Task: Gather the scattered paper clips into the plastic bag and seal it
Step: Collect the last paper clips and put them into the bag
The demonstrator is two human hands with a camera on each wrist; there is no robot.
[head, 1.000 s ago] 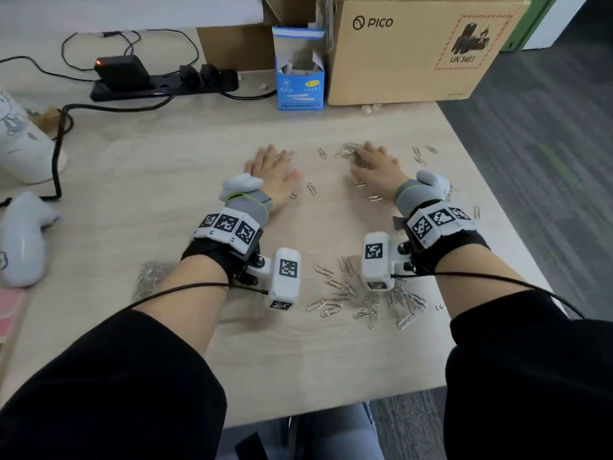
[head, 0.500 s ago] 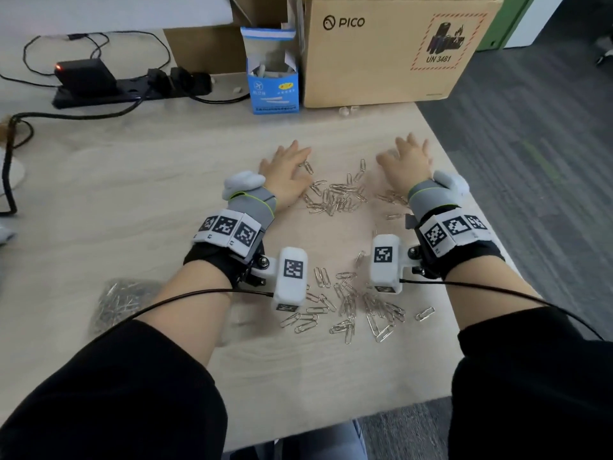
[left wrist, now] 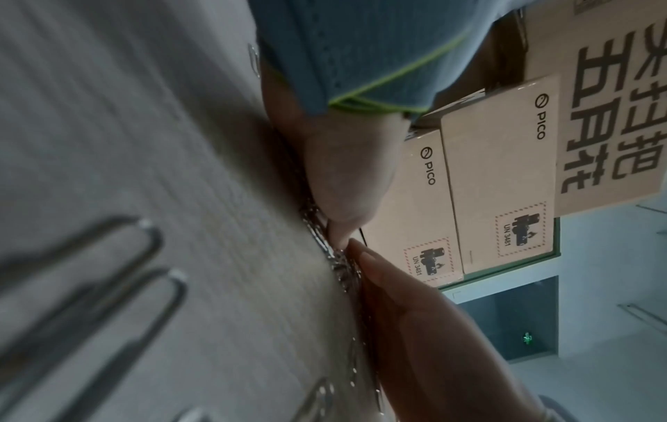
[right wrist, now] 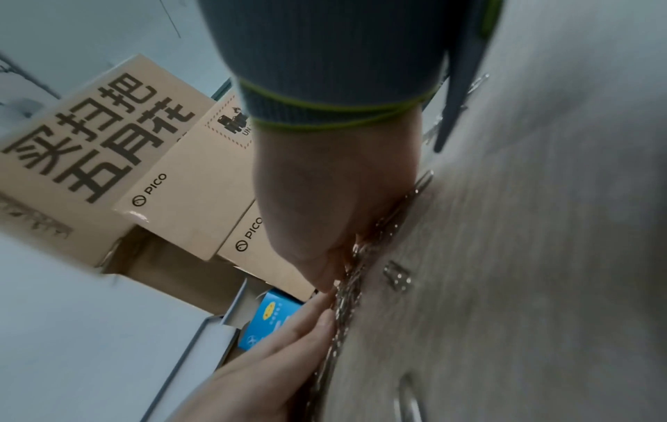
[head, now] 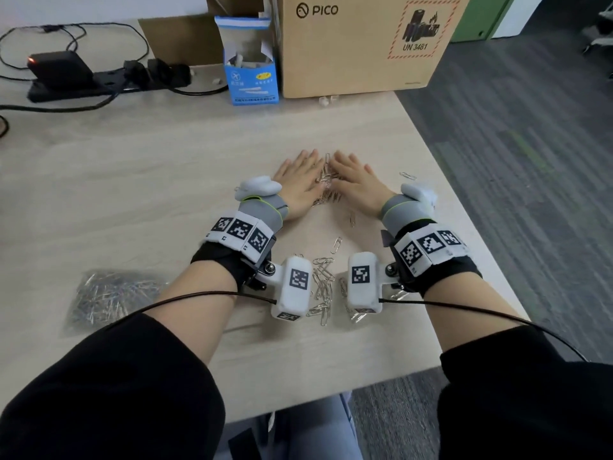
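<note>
Both hands lie flat on the wooden table (head: 166, 180), fingers straight. My left hand (head: 300, 179) and right hand (head: 353, 180) nearly meet, and a narrow heap of silver paper clips (head: 326, 190) is squeezed between their inner edges. The left wrist view shows the left hand (left wrist: 346, 177) touching the right hand (left wrist: 415, 314) over that heap (left wrist: 335, 257). The right wrist view shows the same heap (right wrist: 346, 299). A second pile of clips (head: 323, 283) lies between my wrists. A clear plastic bag (head: 109, 293) holding many clips lies at the near left.
Single clips lie loose, one beside the right wrist (head: 408, 175) and one below the heap (head: 352, 219). At the back stand a PICO cardboard box (head: 365, 44), an open blue carton (head: 250, 71) and a power strip with cables (head: 99, 81). The table's right edge runs close to my right arm.
Both hands have swept inward toward each other, pushing the spread far clips into one tight heap. The gap between the hands has closed almost fully.
</note>
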